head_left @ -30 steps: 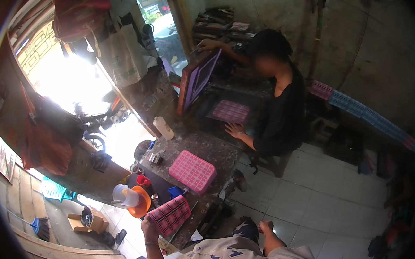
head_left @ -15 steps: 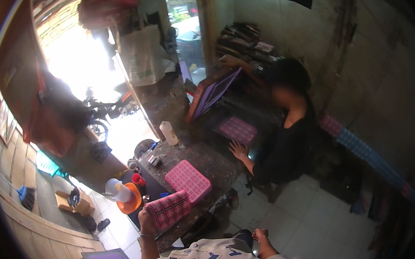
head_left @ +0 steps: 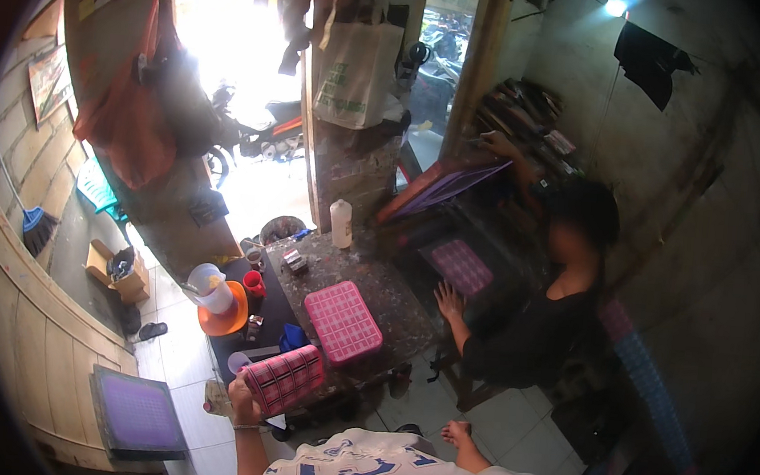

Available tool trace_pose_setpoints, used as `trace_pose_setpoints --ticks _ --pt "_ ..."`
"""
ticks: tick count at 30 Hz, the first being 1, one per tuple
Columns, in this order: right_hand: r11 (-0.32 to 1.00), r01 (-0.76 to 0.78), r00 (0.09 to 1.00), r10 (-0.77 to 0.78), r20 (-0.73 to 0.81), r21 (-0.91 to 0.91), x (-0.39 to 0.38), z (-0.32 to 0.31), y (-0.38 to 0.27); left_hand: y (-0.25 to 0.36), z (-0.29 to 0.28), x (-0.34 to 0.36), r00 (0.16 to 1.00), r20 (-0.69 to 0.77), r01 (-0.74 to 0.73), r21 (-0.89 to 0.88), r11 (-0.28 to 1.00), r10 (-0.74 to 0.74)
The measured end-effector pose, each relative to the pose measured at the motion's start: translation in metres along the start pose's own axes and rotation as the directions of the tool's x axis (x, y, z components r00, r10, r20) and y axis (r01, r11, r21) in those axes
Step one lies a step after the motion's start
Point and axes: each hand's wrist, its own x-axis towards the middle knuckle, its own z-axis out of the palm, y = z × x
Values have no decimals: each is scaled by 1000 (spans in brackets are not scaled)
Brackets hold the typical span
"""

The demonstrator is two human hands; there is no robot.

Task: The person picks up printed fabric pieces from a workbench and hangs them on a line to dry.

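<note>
My left hand (head_left: 244, 401) is closed on the edge of a pink plaid sheet (head_left: 284, 379) with dark lines, which is held tilted over the near edge of the table. My right hand (head_left: 456, 433) hangs by my body past the table, its fingers curled with nothing visible in them. Just beyond the held sheet lies a stack of pink checked sheets (head_left: 344, 321) with rounded corners. A co-worker holds up a hinged printing screen frame (head_left: 442, 187) with one hand. The co-worker's other hand (head_left: 450, 301) rests beside a pink checked sheet (head_left: 462, 266) on the dark board.
On the table (head_left: 397, 301) stand a white bottle (head_left: 341, 224) and a small box (head_left: 294, 261). At its left are a red cup (head_left: 254, 283), a clear pitcher (head_left: 212, 289) and an orange dish (head_left: 224, 313). A purple screen frame (head_left: 141, 413) leans at lower left.
My view has turned left, bringing the purple screen frame more fully into sight. My left hand still holds the plaid sheet. The co-worker still holds the frame raised.
</note>
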Motion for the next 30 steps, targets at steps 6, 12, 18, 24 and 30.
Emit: trace_pose_setpoints --ticks 6,12,18,24,30 --pt "996 -16 999 19 30 -89 -12 11 -20 -5 -23 2 997 -44 -71 -50 996 69" --pt "998 11 997 -5 83 -70 -17 26 -22 -8 -37 10 993 -106 -55 -62 997 49" --pt "990 54 997 -45 68 -129 -23 38 -15 2 -43 7 999 -43 -31 -21 999 30" --pt "995 89 996 -88 31 -36 -55 38 33 23 -34 1 984 154 -112 126 986 92" --pt "993 -104 994 107 -36 60 -98 43 123 37 -31 2 977 198 55 104 993 -75"
